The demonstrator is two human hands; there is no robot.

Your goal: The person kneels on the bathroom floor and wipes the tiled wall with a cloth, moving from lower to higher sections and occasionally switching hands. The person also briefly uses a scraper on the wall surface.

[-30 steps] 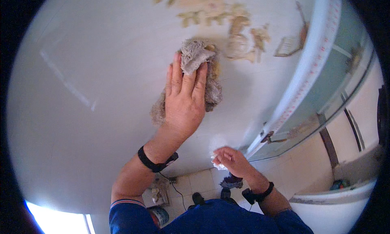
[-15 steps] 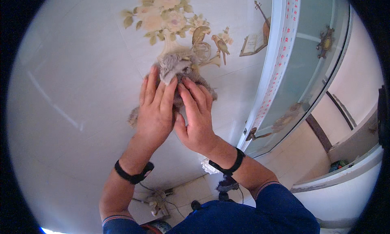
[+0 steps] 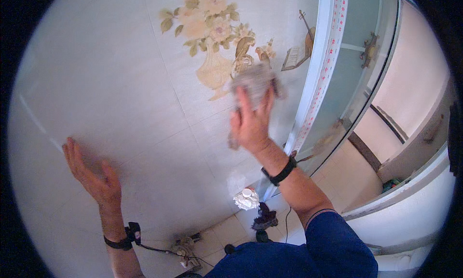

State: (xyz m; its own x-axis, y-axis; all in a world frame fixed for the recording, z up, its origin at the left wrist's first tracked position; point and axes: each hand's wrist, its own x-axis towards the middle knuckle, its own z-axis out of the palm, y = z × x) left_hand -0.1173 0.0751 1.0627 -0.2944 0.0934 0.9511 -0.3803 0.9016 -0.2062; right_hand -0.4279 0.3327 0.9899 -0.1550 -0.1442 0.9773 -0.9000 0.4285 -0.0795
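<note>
A fluffy grey cloth [image 3: 256, 81], blurred by motion, lies against the pale tiled wall [image 3: 144, 104]. My right hand [image 3: 253, 126] presses it there with the fingers on top, and part of the cloth shows below the thumb side. It covers the lower part of a painted bird, just right of a painted flower vase [image 3: 214, 73]. To the far left, my left hand [image 3: 94, 174] is open with its fingers stretched out and nothing in it. It is at the wall, apart from the cloth; I cannot tell whether the palm touches.
A white-framed glass door [image 3: 359, 80] with a handle stands right of my right hand. Below, near the floor, are a white ruffled object [image 3: 247, 199], a dark furry item [image 3: 264, 217], and an ornate pale object [image 3: 185, 254] with a cable.
Both hands were together on the cloth. My left hand has let go and moved down and left. My right hand has carried the cloth to the right, uncovering the vase.
</note>
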